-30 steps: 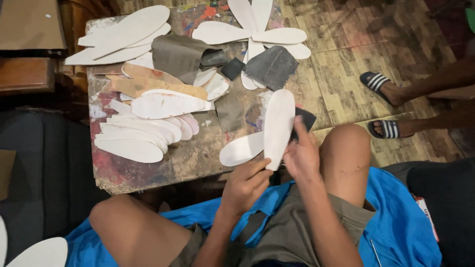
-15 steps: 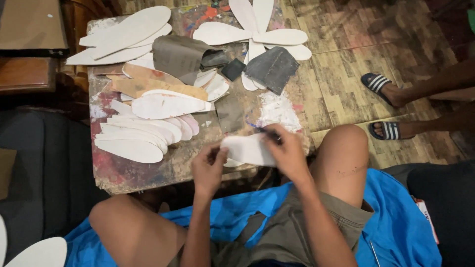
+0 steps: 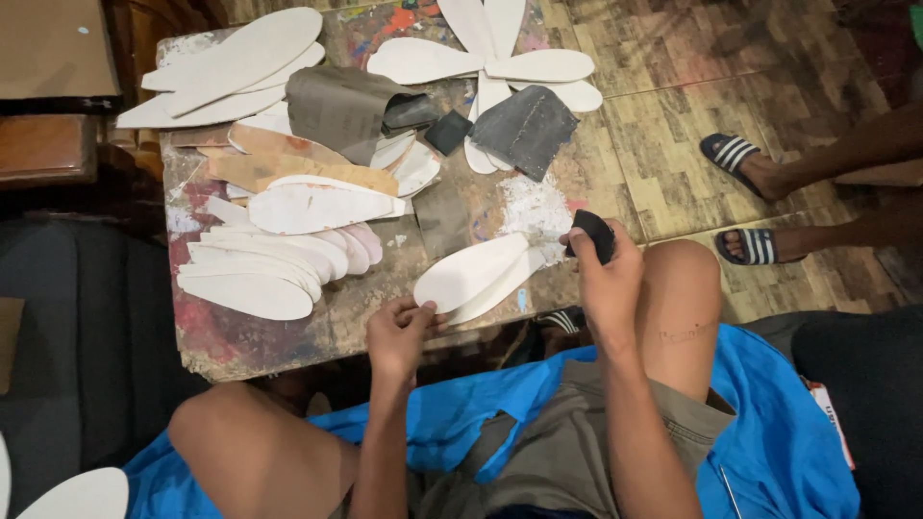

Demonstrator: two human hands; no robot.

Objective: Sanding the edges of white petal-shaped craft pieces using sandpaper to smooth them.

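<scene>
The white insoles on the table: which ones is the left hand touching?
The overlapping pair of insoles at the table's near edge; the left hand pinches their heel end, apart from the other stacks.

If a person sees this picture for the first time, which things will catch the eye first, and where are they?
First come the many flat white sole-shaped cut-outs spread and stacked over the worn, paint-stained wooden table. At the near edge, the left hand holds the end of two overlapping white cut-outs, while the right hand grips a small black pad. At the right, another person's feet in striped black sandals rest on the wooden floor.
</scene>
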